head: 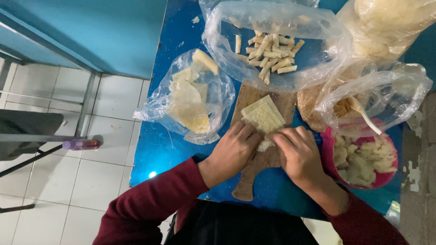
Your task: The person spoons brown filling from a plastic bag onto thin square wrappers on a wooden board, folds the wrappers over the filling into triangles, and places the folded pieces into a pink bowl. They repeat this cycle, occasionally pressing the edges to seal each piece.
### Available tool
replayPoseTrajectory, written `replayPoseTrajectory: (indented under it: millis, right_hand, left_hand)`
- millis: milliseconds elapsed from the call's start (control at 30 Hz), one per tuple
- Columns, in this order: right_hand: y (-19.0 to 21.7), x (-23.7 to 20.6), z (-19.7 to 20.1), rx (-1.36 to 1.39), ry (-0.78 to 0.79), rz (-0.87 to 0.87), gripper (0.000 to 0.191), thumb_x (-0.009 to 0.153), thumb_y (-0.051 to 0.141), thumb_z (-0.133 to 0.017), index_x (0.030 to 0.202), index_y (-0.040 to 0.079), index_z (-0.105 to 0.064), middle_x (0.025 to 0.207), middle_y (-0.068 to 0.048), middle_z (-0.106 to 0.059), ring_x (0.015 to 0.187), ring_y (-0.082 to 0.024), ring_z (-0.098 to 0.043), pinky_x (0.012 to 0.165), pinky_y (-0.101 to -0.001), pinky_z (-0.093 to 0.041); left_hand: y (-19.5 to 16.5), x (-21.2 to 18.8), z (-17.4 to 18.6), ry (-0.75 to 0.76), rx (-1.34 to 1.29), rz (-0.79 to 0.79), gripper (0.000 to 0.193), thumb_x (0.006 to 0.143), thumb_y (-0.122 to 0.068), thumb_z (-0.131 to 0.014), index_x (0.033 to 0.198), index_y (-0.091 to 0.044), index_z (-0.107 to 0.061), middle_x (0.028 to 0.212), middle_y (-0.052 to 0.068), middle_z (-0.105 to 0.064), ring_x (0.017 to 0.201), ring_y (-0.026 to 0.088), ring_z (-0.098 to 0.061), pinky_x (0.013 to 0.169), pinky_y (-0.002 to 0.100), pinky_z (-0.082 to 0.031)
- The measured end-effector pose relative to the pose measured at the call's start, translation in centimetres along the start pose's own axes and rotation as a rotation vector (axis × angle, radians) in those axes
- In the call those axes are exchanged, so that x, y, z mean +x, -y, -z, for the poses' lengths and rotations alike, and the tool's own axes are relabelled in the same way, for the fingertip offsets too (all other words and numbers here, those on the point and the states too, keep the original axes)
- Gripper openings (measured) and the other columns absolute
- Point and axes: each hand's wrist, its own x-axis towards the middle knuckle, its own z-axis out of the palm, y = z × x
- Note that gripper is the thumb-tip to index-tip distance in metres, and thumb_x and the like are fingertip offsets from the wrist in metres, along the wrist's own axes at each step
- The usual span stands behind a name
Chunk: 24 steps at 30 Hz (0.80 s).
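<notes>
Both hands down on the wooden board (254,170) near the counter's (159,149) front edge. Left hand (231,152) and right hand (297,154) pinch the near end of a pale wrapper sheet (263,117) over a bit of white filling (265,145); both grips narrow, fingers curled on the wrapper. Roll looks just begun, approx. Done so far: a heap of finished rolls (271,54) in an open clear bag at the back edge. Left to go: a stack of wrappers under the hands, more wrappers in the bag (190,102) on the left side, and a pink bowl (328,159) w/ plenty of mash at the right edge. 2 more bags at the back right corner.
</notes>
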Motion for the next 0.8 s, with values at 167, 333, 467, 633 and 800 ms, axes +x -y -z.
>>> replayPoseTrajectory:
  millis: [167,333,467,633,800]
  right_hand:
    - [0.3,0.1,-0.3,-0.007,-0.014,-0.004,0.015,0.092,0.015,-0.07,0.105,0.007,-0.072,0.1,-0.004,-0.069,0.09,-0.026,-0.059,0.08,-0.0397,-0.044]
    - [0.3,0.2,-1.1,-0.098,-0.056,-0.012,0.018,0.094,0.014,-0.066,0.109,0.008,-0.073,0.104,-0.003,-0.07,0.092,-0.025,-0.06,0.081,-0.04,-0.044]
    - [0.1,-0.2,-1.3,-0.132,-0.077,0.007,0.02,0.09,0.011,-0.064,0.108,0.01,-0.074,0.105,-0.002,-0.069,0.094,-0.026,-0.059,0.084,-0.0408,-0.044]
    - [0.5,-0.5,-1.2,-0.239,-0.101,0.088,0.025,0.089,0.011,-0.063,0.111,0.01,-0.075,0.108,0.001,-0.071,0.095,-0.021,-0.06,0.081,-0.0394,-0.04]
    - [1.3,-0.2,-1.3,-0.348,-0.077,0.085,0.036,0.086,0.013,-0.062,0.12,0.008,-0.074,0.118,0.0,-0.072,0.097,-0.022,-0.06,0.083,-0.0391,-0.041]
  left_hand:
    - [0.4,-0.4,-0.1,0.048,0.015,0.025,0.028,0.082,-0.009,-0.068,0.109,-0.001,-0.068,0.106,0.011,-0.062,0.101,0.031,-0.057,0.091,0.04,-0.05]
    - [0.1,-0.4,0.1,-0.003,0.069,0.004,0.038,0.083,-0.01,-0.068,0.121,-0.002,-0.067,0.111,0.01,-0.06,0.106,0.03,-0.056,0.093,0.04,-0.049]
    - [-0.6,-0.1,0.6,-0.081,0.014,0.103,0.052,0.092,-0.016,-0.069,0.141,-0.002,-0.056,0.112,0.013,-0.058,0.105,0.033,-0.055,0.09,0.043,-0.048]
    - [-0.9,0.0,1.1,-0.041,-0.015,0.166,0.059,0.094,-0.02,-0.07,0.147,-0.006,-0.047,0.111,0.013,-0.058,0.105,0.035,-0.055,0.088,0.045,-0.047]
    - [-0.8,-0.1,1.4,-0.046,-0.014,0.175,0.06,0.093,-0.021,-0.071,0.147,-0.007,-0.047,0.11,0.013,-0.058,0.106,0.035,-0.055,0.087,0.045,-0.047]
